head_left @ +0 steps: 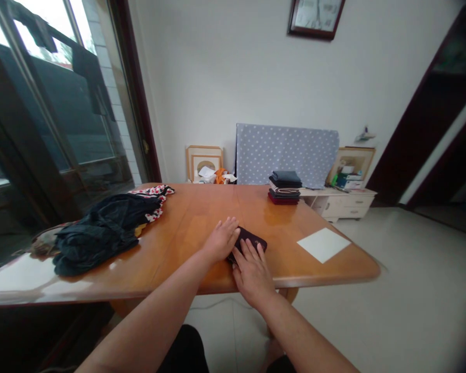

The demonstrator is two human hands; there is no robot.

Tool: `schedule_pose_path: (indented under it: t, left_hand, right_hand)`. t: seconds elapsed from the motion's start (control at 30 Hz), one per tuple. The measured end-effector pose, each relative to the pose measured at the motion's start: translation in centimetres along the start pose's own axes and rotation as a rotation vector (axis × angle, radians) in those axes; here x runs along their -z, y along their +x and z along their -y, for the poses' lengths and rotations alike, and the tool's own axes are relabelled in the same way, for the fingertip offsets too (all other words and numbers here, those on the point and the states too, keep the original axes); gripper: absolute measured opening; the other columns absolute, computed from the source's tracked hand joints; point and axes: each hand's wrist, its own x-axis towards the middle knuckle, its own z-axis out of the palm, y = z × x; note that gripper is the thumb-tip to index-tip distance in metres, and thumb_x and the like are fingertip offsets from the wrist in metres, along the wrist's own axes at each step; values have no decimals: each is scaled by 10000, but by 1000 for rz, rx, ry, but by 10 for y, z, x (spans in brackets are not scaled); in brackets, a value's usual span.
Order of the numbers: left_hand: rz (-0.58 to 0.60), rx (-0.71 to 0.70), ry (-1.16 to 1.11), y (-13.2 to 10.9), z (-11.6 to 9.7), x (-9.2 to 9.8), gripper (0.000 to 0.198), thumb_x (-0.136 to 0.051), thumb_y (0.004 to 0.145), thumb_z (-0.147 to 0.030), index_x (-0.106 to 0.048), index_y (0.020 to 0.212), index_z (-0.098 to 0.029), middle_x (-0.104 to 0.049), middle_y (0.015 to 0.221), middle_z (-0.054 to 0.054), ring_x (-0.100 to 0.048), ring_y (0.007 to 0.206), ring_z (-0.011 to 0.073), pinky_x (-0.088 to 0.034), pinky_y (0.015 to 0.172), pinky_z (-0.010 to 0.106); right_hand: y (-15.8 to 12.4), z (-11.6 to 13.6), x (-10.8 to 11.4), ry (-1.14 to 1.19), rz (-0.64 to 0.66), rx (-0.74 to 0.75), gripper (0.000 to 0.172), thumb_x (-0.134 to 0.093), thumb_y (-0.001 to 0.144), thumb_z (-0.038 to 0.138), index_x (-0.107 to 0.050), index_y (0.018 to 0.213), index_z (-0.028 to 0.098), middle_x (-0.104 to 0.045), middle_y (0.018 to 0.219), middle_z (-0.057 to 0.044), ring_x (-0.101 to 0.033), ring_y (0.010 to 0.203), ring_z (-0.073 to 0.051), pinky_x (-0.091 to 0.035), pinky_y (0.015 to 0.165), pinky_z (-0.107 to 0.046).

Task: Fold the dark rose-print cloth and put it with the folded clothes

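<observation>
A: How are the arms posed?

B: The left forearm (155, 311) rises diagonally from the lower left of the frame, the right forearm (303, 331) from the lower right. They converge just below the centre, over the near edge of the surface (202, 207).

A: And the state of the hands?

B: Both are open and palm-down, close beside each other. The left hand (222, 239) lies across the left side of a dark bundle (248, 233), its fingers pointing to the upper right. The right hand (254, 272) reaches up to the bundle's lower side, fingers extended and slightly spread on top.

A: Where is the bundle, and what is its form?

B: It rests on the surface, just below the frame's centre, flat and roughly rectangular, with small pale marks near its right end. The hands partly cover it; its material is hard to tell.

A: Which textures surround it?

B: The surface is glossy orange-brown wood with a rounded corner at lower right. Near that corner lies a smooth white sheet (323, 244); right of centre stands a neat stack of folded cloth (285, 187). At left, a crumpled dark garment heap (97, 228) adjoins red-and-white patterned fabric (155, 213).
</observation>
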Motion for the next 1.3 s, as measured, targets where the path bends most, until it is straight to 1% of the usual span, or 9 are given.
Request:
schedule_pose_path:
  t: [0.2, 0.33, 0.47, 0.53, 0.67, 0.87, 1.07, 1.2, 1.3]
  left_hand:
    - [159, 78, 27, -2, 6, -15, 662, -175, 1019, -554, -338, 1530, -167, -314, 1598, 87, -195, 1508, 229, -180, 1205, 446]
    - [192, 34, 58, -3, 13, -15, 708, -170, 1004, -594, -280, 1553, -162, -271, 1612, 98, -162, 1514, 226, -174, 1209, 439]
    - [193, 64, 42, -3, 15, -16, 733, -181, 990, -630, -232, 1569, -183, -233, 1627, 81, -144, 1518, 222, -158, 1216, 449]
    - [205, 64, 35, -3, 15, -16, 767, -206, 977, -655, -208, 1575, -174, -206, 1635, 80, -130, 1520, 225, -141, 1223, 448]
    - [230, 46, 65, -1, 16, -14, 835, -265, 946, -693, -186, 1579, -155, -182, 1638, 101, -123, 1519, 243, -152, 1226, 446]
    - [248, 36, 95, 2, 15, -11, 930, -366, 892, -731, -170, 1581, -137, -187, 1636, 131, -136, 1516, 280, -158, 1225, 465]
    - [261, 36, 108, 2, 7, -5, 940, -363, 888, -728, -171, 1576, -117, -205, 1631, 146, -153, 1512, 293, -191, 1216, 470]
    - [259, 27, 106, 2, 9, -6, 933, -370, 886, -722, -171, 1577, -128, -208, 1632, 138, -153, 1511, 293, -191, 1217, 475]
    - [250, 23, 113, 2, 13, -9, 954, -398, 870, -733, -177, 1575, -130, -208, 1631, 143, -152, 1511, 300, -183, 1218, 485]
  right_hand:
    - [-3, 1, 4, 128, -32, 27, 675, -570, 847, 247, -406, 1500, 207, -326, 1589, -94, -236, 1486, -294, -87, 1223, -547]
    - [-10, -16, 8, 380, -130, 36, 469, -487, 898, 228, -562, 1361, 244, -501, 1483, -53, -394, 1415, -230, -231, 1206, -493]
    - [-18, -58, 12, 536, -376, -243, 356, -441, 928, 230, -641, 1223, 231, -636, 1320, -68, -553, 1266, -202, -411, 1098, -393]
    - [-19, -82, 13, 506, -398, -430, 355, -487, 907, 251, -634, 1228, 214, -677, 1238, -84, -604, 1184, -226, -444, 1048, -406]
    - [-13, -114, 15, 488, -288, -559, 326, -565, 861, 260, -654, 1170, 208, -707, 1165, -72, -650, 1065, -218, -476, 958, -365]
    - [-1, -110, 28, 373, -153, -492, 102, -598, 853, 284, -681, 855, 223, -710, 889, -10, -621, 820, -155, -429, 738, -255]
    - [3, -100, 44, 310, 79, -374, 241, -562, 895, 382, -708, 776, 232, -711, 801, -1, -587, 717, -137, -314, 607, -248]
    - [10, -95, 49, 302, 188, -423, 446, -549, 878, 587, -695, 673, 219, -670, 660, -19, -543, 602, -141, -266, 551, -268]
    - [17, -93, 44, 393, 193, -493, 409, -610, 835, 564, -683, 639, 213, -643, 606, -14, -532, 564, -138, -271, 534, -265]
